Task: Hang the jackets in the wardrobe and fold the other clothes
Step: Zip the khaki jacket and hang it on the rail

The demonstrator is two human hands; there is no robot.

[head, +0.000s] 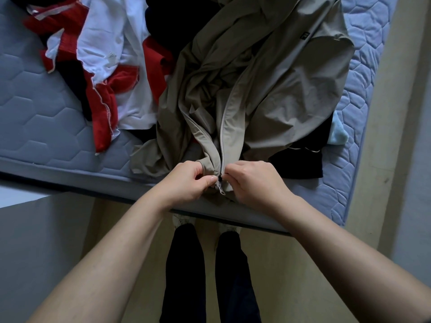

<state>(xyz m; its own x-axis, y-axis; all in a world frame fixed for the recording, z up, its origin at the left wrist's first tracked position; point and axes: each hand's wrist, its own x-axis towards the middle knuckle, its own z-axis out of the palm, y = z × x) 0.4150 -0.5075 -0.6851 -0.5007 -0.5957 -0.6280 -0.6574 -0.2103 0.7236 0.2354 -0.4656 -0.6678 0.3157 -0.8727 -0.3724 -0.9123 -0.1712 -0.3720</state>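
Jacket (268,78) of thin beige woven cloth with a front zip, lying crumpled and lengthwise on the blue-grey quilted mattress (35,101) of the bed, hem end at the near edge, collar end lost among folds on the far side. Left hand (186,180) and right hand (251,183) close together at the bottom of the zip (220,186), each pinching the cloth on its own side of the teeth; right fingertips at the small dark slider, exact grip hidden by the fingers. Judged from the soft, shallow creases: light, limp and probably rather slippery, with no stiffness to keep a shape, so likely to slump and slide if lifted by one spot. Only firm lines the zip tape and the hem. For closing the zip, hold the hem taut below the slider and pull along the teeth, minding loose cloth beside them. For carrying the jacket to the wardrobe, better to take hold at the collar or both shoulders than at a sleeve. Beside it on the left, a heap of red and white clothes (100,54); under its right side, a black garment (298,162) and a pale blue cloth (338,131), easily dragged along unless lifted clear. No wardrobe or hanger in view.
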